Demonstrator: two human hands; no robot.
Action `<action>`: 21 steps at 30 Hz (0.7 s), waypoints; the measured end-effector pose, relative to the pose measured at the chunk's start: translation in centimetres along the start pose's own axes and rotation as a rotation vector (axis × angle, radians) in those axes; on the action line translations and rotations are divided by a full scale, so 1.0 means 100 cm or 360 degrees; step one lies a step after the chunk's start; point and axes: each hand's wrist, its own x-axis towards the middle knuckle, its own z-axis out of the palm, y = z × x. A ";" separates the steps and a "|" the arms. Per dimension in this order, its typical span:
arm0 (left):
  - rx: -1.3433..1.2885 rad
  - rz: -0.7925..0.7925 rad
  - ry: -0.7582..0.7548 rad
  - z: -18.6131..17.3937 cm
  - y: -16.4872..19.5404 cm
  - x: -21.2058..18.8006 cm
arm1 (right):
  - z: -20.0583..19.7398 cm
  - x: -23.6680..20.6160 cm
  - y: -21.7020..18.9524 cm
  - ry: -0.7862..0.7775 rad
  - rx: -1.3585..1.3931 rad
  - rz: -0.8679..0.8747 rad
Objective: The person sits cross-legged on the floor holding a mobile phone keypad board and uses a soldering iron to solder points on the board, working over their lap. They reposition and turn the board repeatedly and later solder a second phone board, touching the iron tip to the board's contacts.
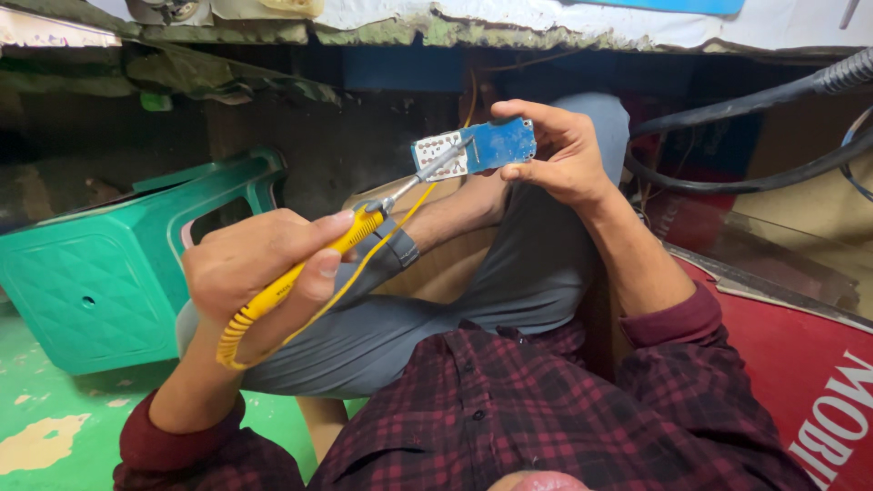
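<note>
My left hand [259, 264] grips a yellow-handled soldering iron [314, 264]; its metal tip [436, 168] touches the white end of a small blue circuit board [477, 147]. My right hand [555, 155] pinches that board by its right end and holds it up above my knees. A thin yellow wire [400, 223] hangs from the board down past the iron. Grey trousers [509, 282] cover my bent legs under both hands.
A green plastic stool [100, 282] stands on the green floor at the left. Thick black cables [746, 109] run across the upper right. A red panel [800, 364] lies at the lower right. A worn bench edge [509, 32] spans the top.
</note>
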 end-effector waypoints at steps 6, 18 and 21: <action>0.0066 0.0000 0.0034 0.000 0.001 0.000 | 0.000 0.000 0.001 -0.0017 0.0062 -0.0007; 0.0015 0.0009 -0.0003 -0.001 0.001 0.002 | -0.002 -0.001 0.001 -0.0009 0.0029 -0.0002; 0.0060 -0.0009 -0.0021 -0.001 0.001 0.002 | -0.003 0.000 0.001 -0.0012 0.0013 -0.0008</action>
